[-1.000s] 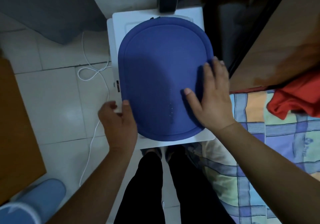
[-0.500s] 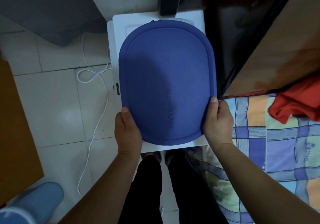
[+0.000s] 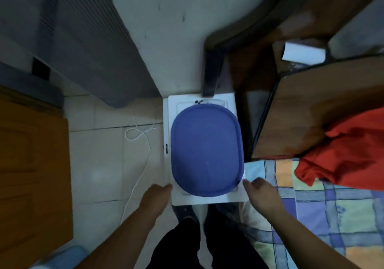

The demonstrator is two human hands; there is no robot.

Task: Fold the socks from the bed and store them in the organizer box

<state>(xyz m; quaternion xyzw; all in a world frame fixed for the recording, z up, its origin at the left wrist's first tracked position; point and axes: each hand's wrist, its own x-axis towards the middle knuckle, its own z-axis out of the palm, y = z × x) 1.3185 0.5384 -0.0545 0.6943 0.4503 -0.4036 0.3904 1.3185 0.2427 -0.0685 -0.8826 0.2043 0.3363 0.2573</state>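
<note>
Two bare hands flank the smooth oval blue lid (image 3: 206, 152) on a white box (image 3: 231, 102).

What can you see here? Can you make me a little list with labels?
lid: blue lid lying flat on the white box
left hand: left hand beside the box's near left corner, holding nothing
right hand: right hand beside the near right corner, holding nothing
bed: checked sheet with a red cloth on it
floor: white cord on pale tiles
socks: none visible
</note>
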